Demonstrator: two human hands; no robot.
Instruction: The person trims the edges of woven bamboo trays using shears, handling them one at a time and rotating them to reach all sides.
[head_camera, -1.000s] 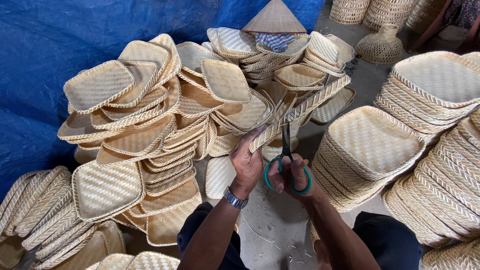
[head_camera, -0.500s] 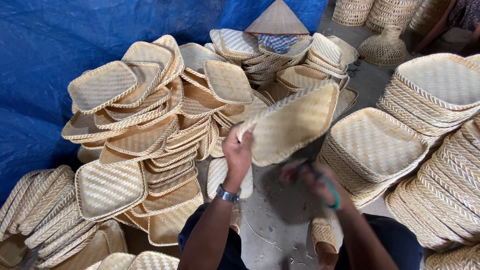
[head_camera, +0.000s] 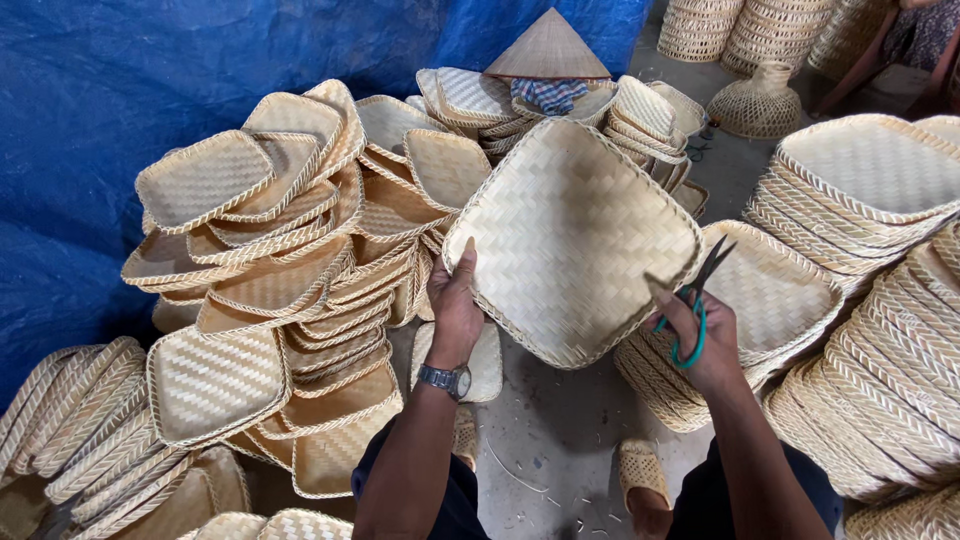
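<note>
- The left hand (head_camera: 455, 305) grips the left edge of a square woven bamboo tray (head_camera: 572, 235), thumb up along the rim and fingers hidden behind it.
- The tray is held up in the air above the concrete floor (head_camera: 560, 430), tilted so its hollow inner face looks toward the camera, one corner pointing down.
- The right hand (head_camera: 700, 335) is closed around a pair of scissors (head_camera: 695, 305) with teal handles; the dark blades point up and to the right, just beside the tray's lower right edge.
- The thumb of the right hand touches the tray's rim at that edge.
- A wristwatch (head_camera: 446, 379) with a metal band sits on the left wrist.
- To the left of the held tray, a tall, untidy heap of like trays (head_camera: 270, 250) leans against a blue tarpaulin (head_camera: 90, 110).
- To the right, neat stacks of trays (head_camera: 860, 190) stand nested one in another, reaching to the right edge of the view.
- Behind the held tray, a conical straw hat (head_camera: 548, 48) rests on top of another pile, with a checked cloth (head_camera: 548, 94) just under it.
- Near the top right stands a small domed wicker basket (head_camera: 760, 100) on the floor.
- A woven sandal (head_camera: 640, 470) shows on the floor between the person's knees.
</note>
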